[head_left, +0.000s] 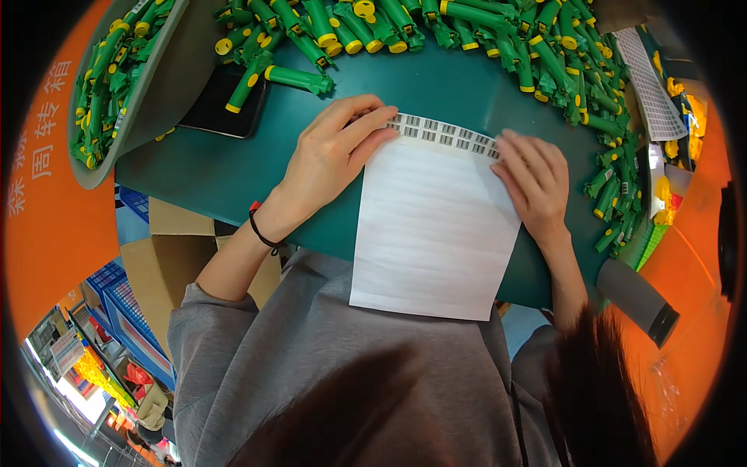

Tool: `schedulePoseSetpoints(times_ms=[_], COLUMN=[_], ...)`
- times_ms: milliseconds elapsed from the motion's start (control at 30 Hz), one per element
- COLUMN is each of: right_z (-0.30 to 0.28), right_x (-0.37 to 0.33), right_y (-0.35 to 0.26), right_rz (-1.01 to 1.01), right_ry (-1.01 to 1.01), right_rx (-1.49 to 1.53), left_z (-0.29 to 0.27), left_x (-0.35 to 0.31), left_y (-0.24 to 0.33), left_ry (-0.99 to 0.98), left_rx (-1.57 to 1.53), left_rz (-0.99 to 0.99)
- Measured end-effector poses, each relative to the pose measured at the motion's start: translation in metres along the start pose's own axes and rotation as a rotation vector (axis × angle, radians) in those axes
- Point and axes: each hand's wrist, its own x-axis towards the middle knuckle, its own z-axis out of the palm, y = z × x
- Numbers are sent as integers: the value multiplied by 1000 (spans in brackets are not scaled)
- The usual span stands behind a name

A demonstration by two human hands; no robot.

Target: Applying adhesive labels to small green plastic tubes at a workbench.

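A white sheet of barcode labels lies in front of me, its lower end hanging over the table edge against my shirt. Two rows of small printed barcodes run along its far edge; the rest is blank white. My left hand pinches the sheet's far left corner between thumb and fingers. At the far right corner, my right hand has its fingers closed on the sheet's edge. Beyond my left hand, a few green plastic pieces with yellow ends lie loose on the table.
Many similar green pieces are heaped along the table's far and right sides. A grey bin full of them stands at the left, beside a black phone. Another label sheet lies far right; a dark grey cylinder is nearer.
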Motion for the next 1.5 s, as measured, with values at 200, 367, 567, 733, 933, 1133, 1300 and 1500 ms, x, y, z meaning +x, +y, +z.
schedulePoseSetpoints(times_ms=[200, 367, 567, 733, 933, 1133, 1300, 1500], right_z=[-6, -11, -16, -13, -27, -31, -50, -80], right_x=[-8, -17, -21, -33, -31, -34, -25, -21], right_y=[1, -5, -2, 0, -8, 3, 58, 134], right_rz=[60, 52, 157, 90, 164, 160, 513, 299], right_ry=[-43, -94, -92, -12, -63, -201, 145, -158], right_rx=[-132, -263, -158, -193, -6, 22, 93, -329], left_z=[-1, 0, -2, -2, -3, -2, -4, -6], left_x=[1, 2, 4, 8, 8, 9, 5, 8], left_y=[2, 4, 7, 12, 14, 15, 13, 10], left_ry=[8, 0, -17, -26, -30, -31, -27, -2], left_rx=[-18, -16, -9, 12, 29, 5, 13, -54], left_rz=[-12, -10, -20, -41, -25, -40, -47, -128])
